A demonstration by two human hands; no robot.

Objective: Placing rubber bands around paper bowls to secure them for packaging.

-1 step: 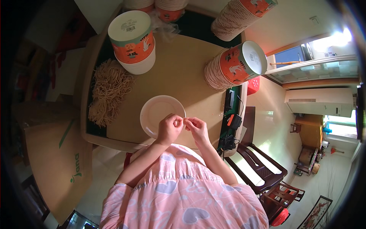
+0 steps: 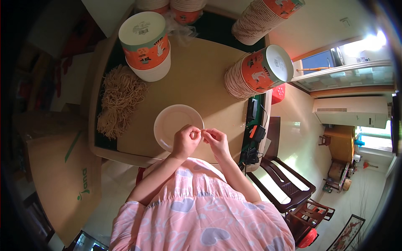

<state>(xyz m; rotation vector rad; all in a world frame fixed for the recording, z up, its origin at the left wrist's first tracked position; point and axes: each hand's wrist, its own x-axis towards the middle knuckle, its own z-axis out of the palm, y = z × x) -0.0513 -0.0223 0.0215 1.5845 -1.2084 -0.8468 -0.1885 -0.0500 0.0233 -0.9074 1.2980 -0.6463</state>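
Observation:
My left hand [image 2: 185, 141] and my right hand [image 2: 217, 143] meet fingertip to fingertip over the right rim of a white bowl [image 2: 166, 125] on the table. Both are pinched. Something tiny and pale seems to lie between the fingers, too small to name. Part of the bowl is hidden behind my left hand. Left of the bowl lies a loose heap of beige cord [image 2: 119, 100]. Beyond it an upturned orange-and-white paper bucket [image 2: 146, 52] stands at the table's far left.
A tilted stack of orange paper buckets [image 2: 255, 73] is at the right edge, another stack [image 2: 259, 23] behind it. Black cables and a power strip [image 2: 251, 109] line the table's right side. A cardboard box [image 2: 63, 180] stands at left, a dark wooden chair [image 2: 287, 184] at right.

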